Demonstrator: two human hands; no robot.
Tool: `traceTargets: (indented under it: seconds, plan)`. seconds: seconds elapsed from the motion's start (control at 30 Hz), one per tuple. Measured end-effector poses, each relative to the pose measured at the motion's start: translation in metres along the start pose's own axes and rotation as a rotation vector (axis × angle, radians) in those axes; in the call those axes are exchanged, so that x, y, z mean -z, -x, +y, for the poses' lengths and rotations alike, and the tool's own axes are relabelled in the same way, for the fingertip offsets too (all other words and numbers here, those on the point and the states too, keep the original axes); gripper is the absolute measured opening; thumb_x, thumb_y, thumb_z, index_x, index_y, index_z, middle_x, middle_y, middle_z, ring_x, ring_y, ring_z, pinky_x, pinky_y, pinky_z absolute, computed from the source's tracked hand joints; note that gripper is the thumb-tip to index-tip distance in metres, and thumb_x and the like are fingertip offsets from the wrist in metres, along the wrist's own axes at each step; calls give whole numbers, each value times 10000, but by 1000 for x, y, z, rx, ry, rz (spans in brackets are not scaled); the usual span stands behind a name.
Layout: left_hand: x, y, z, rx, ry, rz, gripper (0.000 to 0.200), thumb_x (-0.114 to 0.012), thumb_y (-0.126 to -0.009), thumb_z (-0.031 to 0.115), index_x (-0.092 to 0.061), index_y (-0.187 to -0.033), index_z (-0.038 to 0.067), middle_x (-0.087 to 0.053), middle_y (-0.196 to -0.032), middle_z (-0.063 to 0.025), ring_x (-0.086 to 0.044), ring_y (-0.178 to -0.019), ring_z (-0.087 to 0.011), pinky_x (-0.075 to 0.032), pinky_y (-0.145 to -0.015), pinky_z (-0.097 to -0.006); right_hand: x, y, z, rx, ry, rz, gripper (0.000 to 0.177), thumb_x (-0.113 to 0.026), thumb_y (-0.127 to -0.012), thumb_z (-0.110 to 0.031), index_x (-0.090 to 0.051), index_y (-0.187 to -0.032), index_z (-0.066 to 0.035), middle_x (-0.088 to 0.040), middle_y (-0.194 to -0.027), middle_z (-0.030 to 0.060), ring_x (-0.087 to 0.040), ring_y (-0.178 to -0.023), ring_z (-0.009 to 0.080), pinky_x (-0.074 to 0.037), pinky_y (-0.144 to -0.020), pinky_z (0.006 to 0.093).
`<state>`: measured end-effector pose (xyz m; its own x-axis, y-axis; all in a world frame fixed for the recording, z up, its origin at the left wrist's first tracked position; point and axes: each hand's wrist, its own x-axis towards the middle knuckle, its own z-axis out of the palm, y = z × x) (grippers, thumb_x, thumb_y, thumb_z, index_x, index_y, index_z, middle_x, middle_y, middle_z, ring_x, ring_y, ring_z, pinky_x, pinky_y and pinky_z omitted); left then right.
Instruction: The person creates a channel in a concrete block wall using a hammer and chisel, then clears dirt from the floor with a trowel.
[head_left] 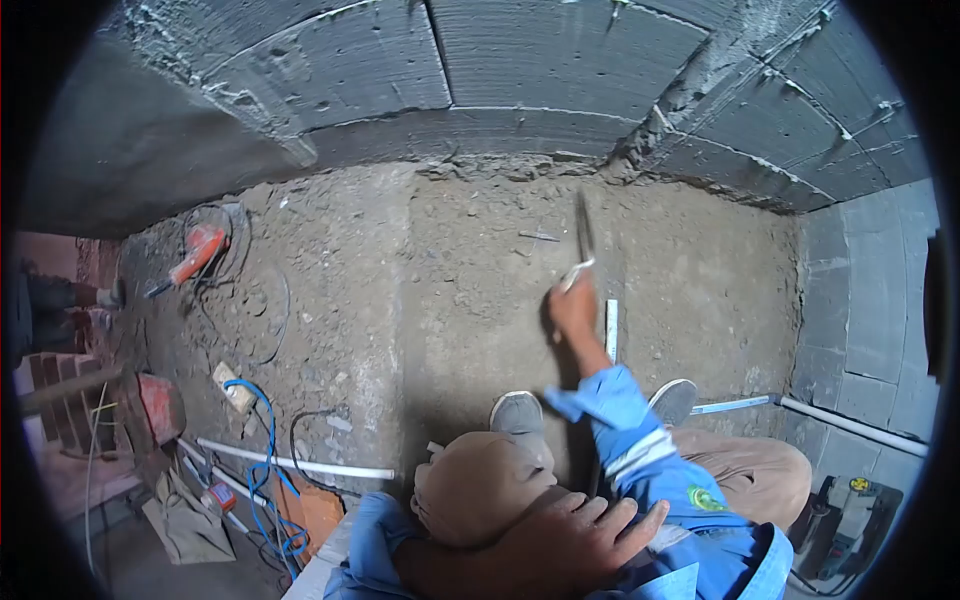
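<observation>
Now | right hand (pixel 573 308) grips metal tool (pixel 583 235) | left hand (pixel 560 530) splayed flat on knee (pixel 480 480) | sleeve badge (pixel 705 497) unreadable

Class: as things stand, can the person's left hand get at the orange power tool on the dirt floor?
Probably not: the left hand rests on the knee, while the orange power tool lies far off across the dirt floor.

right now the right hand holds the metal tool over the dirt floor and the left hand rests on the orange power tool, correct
The head view shows the left hand resting on the bent knee, not the orange power tool, which lies apart by the wall. The right hand does hold the metal tool.
</observation>
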<state>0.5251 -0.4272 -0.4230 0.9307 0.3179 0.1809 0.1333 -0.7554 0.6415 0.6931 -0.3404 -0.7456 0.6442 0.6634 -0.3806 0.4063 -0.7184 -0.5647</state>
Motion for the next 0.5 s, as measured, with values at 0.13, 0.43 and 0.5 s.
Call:
traceTargets:
  seconds: [0.13, 0.43, 0.5]
  plan:
    - [5, 0, -5, 82, 69, 125, 325, -546, -858, 233, -650, -1123, 77, -551, -691, -25, -553, -587, -124, -443, -558, -265, -10, -4, -31, 7, 102, -47, 449, -598, -831, -165, -421, -1180, 54, -649, -916, 301, -642, -863, 461, -506, -776, 523]
    - [-35, 14, -11, 39, -70, 107, 340, -542, -827, 195, -643, -1112, 40, -523, -660, -3, -518, -541, -93, -403, -491, -239, 21, -3, -51, 114, 66, -82, 447, -584, -829, -121, -416, -1195, 73, -647, -850, 301, -647, -793, 465, -501, -741, 549]
    - [-36, 15, -13, 25, -68, 137, 328, -528, -825, 170, -641, -1105, 41, -511, -657, 4, -503, -517, -91, -390, -475, -237, -20, 2, -42, 126, 176, -64, 451, -557, -828, -114, -400, -1201, 87, -646, -890, 299, -639, -841, 462, -496, -752, 542]
